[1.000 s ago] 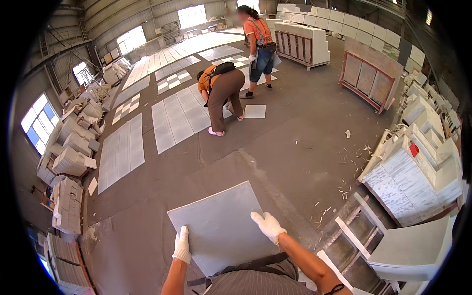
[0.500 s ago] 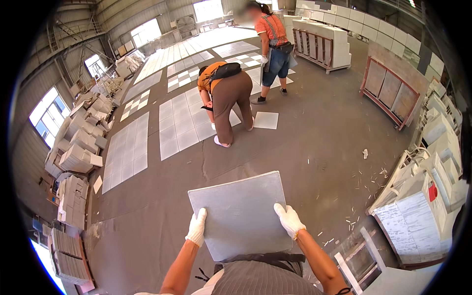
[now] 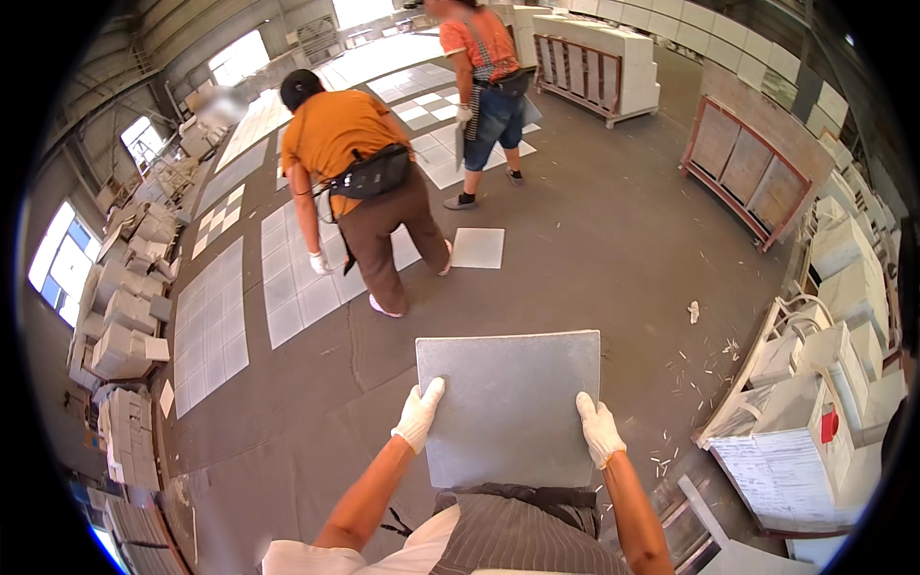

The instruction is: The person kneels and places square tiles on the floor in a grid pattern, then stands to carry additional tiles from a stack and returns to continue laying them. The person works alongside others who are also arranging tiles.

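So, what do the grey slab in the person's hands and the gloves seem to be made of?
The grey slab looks like ceramic or stone tile: flat, rigid, square-cornered, with a matt, faintly mottled face; which of the two cannot be told. The gloves on the left hand and right hand look like white knitted fabric, soft and creased.

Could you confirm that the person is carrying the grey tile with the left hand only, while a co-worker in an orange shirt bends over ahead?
Not quite: the head view shows both gloved hands on the grey tile, left hand and right hand at its sides. The co-worker in the orange shirt does bend ahead.
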`<state>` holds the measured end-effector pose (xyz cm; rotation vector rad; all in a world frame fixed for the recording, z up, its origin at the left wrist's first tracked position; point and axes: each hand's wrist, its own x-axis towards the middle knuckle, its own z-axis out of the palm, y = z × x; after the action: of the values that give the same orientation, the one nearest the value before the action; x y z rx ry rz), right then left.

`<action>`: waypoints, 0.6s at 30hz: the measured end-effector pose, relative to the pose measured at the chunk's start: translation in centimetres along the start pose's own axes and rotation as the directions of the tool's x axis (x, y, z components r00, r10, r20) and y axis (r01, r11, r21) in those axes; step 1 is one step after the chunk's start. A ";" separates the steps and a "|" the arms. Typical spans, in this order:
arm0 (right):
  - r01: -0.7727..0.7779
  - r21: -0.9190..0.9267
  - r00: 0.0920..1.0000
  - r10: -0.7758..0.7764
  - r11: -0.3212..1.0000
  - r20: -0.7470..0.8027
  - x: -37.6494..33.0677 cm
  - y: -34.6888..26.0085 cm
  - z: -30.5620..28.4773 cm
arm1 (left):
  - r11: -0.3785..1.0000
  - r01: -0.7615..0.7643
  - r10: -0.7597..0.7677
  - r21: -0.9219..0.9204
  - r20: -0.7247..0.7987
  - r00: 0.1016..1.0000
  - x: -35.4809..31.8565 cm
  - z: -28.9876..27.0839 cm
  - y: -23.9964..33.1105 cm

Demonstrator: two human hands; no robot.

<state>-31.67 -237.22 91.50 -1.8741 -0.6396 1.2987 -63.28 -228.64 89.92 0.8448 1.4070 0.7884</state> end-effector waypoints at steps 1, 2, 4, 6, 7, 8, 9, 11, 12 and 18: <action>-0.008 -0.014 1.000 0.008 1.000 -0.007 1.6 -0.8 -0.9 | 1.000 0.012 -0.012 0.013 0.005 1.000 1.6 1.3 0.6; -0.015 -0.030 1.000 0.015 0.999 -0.012 3.4 -1.5 -1.8 | 1.000 0.000 0.000 0.011 0.018 1.000 3.2 2.6 1.1; 0.016 -0.037 0.999 -0.018 0.999 -0.041 8.1 -2.3 -3.9 | 1.000 -0.028 0.028 -0.006 0.032 0.999 6.3 5.8 2.4; 0.031 -0.061 0.998 -0.034 0.998 -0.050 11.6 -4.1 -6.1 | 1.000 -0.006 0.006 -0.021 0.011 1.000 8.8 9.3 3.8; 0.036 -0.079 0.998 -0.040 0.996 -0.045 13.0 -5.6 -7.3 | 0.999 -0.024 0.024 -0.034 0.004 1.000 10.3 10.9 3.9; 0.043 -0.098 0.998 -0.047 0.994 -0.038 14.4 -7.3 -8.5 | 0.998 -0.043 0.043 -0.048 -0.006 0.999 11.4 12.5 4.2; 0.048 -0.111 0.998 -0.051 0.993 -0.031 15.7 -9.1 -9.9 | 0.998 -0.031 0.029 -0.052 -0.042 0.999 11.7 14.5 5.7; 0.054 -0.128 0.998 -0.050 0.990 0.033 19.0 -10.6 -12.0 | 0.997 -0.066 0.060 -0.051 -0.105 0.993 12.7 16.8 6.2; 0.074 -0.235 0.997 -0.071 0.969 0.022 20.3 -11.4 -13.3 | 0.994 -0.084 0.074 -0.073 -0.134 0.988 13.3 18.6 6.5; 0.176 -0.194 0.983 -0.164 0.965 0.077 28.2 -15.0 -17.4 | 0.991 -0.121 0.113 -0.061 -0.120 0.986 16.2 25.0 11.2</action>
<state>-5.04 -212.46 91.42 -1.8969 -0.9733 1.2200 -37.68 -209.81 91.19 0.8460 1.4333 0.9838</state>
